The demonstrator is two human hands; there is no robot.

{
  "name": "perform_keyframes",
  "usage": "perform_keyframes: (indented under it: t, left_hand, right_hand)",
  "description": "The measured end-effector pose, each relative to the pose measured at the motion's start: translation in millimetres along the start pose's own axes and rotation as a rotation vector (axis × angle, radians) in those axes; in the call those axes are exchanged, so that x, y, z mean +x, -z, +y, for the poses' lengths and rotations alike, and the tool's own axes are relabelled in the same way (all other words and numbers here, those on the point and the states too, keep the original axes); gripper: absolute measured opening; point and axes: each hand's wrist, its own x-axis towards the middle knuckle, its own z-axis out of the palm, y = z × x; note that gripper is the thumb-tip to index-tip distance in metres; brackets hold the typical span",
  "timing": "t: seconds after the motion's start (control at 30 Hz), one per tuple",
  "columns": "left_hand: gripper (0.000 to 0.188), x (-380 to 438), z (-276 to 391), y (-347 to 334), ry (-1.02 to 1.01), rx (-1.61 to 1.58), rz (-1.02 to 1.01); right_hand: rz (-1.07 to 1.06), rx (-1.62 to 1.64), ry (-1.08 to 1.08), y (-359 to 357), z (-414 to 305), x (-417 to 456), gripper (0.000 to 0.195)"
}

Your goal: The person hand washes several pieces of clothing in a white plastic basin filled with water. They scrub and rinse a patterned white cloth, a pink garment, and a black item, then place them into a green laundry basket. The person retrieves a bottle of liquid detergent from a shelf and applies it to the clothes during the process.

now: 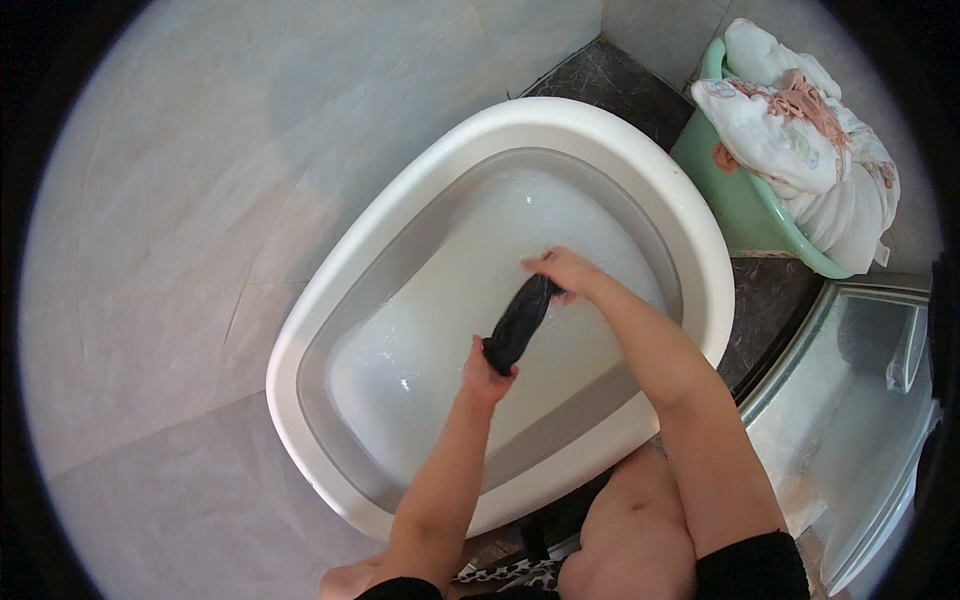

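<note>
A wet black cloth item [521, 322], gathered lengthwise, is stretched between my two hands over cloudy water [420, 330]. My left hand [489, 373] grips its lower end, and my right hand [564, 271] has the upper end. Folds hide what kind of garment it is. Beneath is a large white oval plastic tub [322, 292] with milky, whitish water in it. Small glints of light show on the water's surface near both hands.
A light green plastic basket [701, 187] heaped with white and pinkish cloth [795, 142] stands beyond the tub at right. A curved glass door [840, 360] with a handle is at right. Grey tiled wall [187, 225] borders the tub's left side.
</note>
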Motion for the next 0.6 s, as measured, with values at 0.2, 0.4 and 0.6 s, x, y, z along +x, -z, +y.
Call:
perform_keyframes:
  t: [0.2, 0.4, 0.6]
  left_hand:
    - [0.037, 2.6, -5.0, 2.7, 0.072, -0.102, -0.177]
    - [0.025, 18.0, 15.1, 21.8, -0.080, -0.051, -0.896]
    - [0.019, -6.1, -0.2, -21.9, -0.056, 0.059, -0.681]
  right_hand:
    - [0.030, -0.118, 0.348, -32.4, 11.4, -14.3, 0.031]
    - [-0.012, -0.384, 0.863, -123.5, -47.7, -124.9, 0.016]
    - [0.275, -0.626, 0.662, -78.7, -34.2, -66.4, 0.015]
